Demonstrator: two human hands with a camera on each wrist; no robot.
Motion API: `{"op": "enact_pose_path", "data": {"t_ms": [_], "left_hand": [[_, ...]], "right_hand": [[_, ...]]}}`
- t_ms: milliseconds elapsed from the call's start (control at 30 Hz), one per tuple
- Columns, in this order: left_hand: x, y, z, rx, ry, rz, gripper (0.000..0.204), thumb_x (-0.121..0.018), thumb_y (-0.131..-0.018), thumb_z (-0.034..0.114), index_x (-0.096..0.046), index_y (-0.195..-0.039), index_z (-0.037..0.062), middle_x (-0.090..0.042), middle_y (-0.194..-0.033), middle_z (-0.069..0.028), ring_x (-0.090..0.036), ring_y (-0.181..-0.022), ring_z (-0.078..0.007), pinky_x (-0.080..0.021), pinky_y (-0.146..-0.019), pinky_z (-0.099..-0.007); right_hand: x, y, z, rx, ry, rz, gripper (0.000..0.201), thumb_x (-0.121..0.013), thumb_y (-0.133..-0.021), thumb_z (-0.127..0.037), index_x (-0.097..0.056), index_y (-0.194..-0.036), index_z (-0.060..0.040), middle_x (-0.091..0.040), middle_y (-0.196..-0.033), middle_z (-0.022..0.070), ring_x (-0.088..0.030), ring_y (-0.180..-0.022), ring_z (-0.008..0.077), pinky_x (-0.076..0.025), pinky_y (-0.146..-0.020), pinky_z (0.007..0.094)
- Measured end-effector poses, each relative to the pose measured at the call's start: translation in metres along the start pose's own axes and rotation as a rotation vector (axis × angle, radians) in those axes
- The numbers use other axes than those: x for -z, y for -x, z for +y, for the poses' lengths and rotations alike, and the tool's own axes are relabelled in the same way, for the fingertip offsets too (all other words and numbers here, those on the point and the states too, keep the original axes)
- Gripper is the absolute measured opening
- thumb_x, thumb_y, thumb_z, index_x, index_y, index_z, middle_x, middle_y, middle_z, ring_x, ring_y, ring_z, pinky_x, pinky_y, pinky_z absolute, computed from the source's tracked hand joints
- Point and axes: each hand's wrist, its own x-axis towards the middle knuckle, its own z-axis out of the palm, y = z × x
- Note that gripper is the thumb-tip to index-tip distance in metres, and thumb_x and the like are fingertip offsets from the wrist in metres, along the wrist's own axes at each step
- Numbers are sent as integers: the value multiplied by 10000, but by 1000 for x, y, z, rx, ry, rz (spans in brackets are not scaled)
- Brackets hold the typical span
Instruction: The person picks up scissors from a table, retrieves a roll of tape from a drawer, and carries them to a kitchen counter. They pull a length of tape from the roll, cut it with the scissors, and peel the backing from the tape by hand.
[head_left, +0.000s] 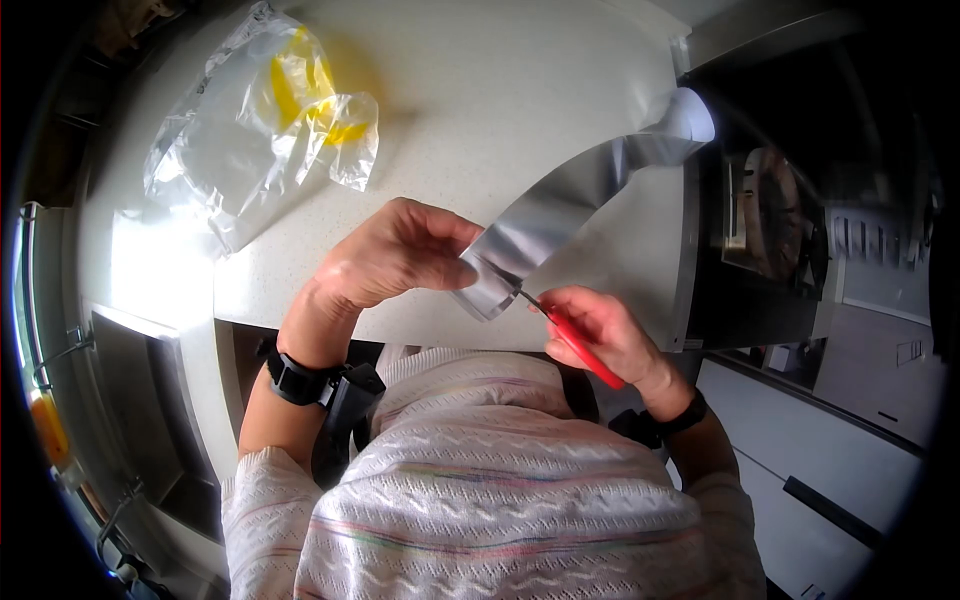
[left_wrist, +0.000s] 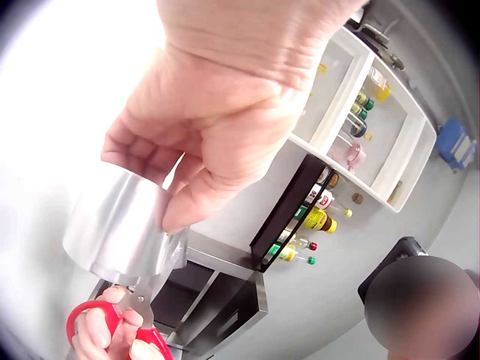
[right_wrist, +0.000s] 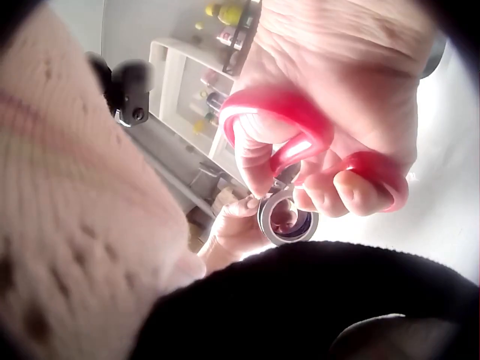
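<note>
A wide strip of shiny silver foil tape (head_left: 560, 210) runs diagonally over the counter, its far end curving round in a pale loop at the right. My left hand (head_left: 400, 255) pinches the near end between thumb and fingers, where the strip curls over. In my right hand (head_left: 605, 335) are red-handled scissors (head_left: 588, 352), thumb and fingers through the loops. Their blades meet the strip's edge just right of the left fingertips. In the left wrist view the curled strip (left_wrist: 120, 225) hangs below my left hand, with the scissors' metal pivot (left_wrist: 140, 298) close beneath.
A crumpled clear plastic bag with yellow print (head_left: 230, 140) lies on the pale counter (head_left: 450, 110) at the far left. A dark hob or appliance edge (head_left: 705, 270) borders the counter on the right. Bottles (left_wrist: 319, 219) stand on a wall rack.
</note>
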Motion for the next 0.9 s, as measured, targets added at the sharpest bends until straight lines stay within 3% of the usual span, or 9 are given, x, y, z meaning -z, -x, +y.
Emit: {"op": "enact_pose_path", "data": {"t_ms": [633, 900], "left_hand": [[3, -5, -6, 5, -16, -37, 340, -702, -674, -53, -626, -1004, -25, -660, -879, -73, -613, -754, -110, -495, -731, -232], [4, -3, -7, 26, -19, -4, 289, -670, -690, -57, -642, -975, -13, -651, -828, -39, -589, -728, -98, -491, -717, -239]], "right_hand": [[-4, -4, 2, -27, -5, -3, 357, -620, -801, -75, -490, -1124, 5, -511, -766, -20, -488, -701, 44, -402, -660, 192], [-5, -5, 8, -37, -42, 0, 360, -642, -794, -60, -498, -1106, 45, -519, -807, -23, -477, -716, 28, -416, -658, 180]]}}
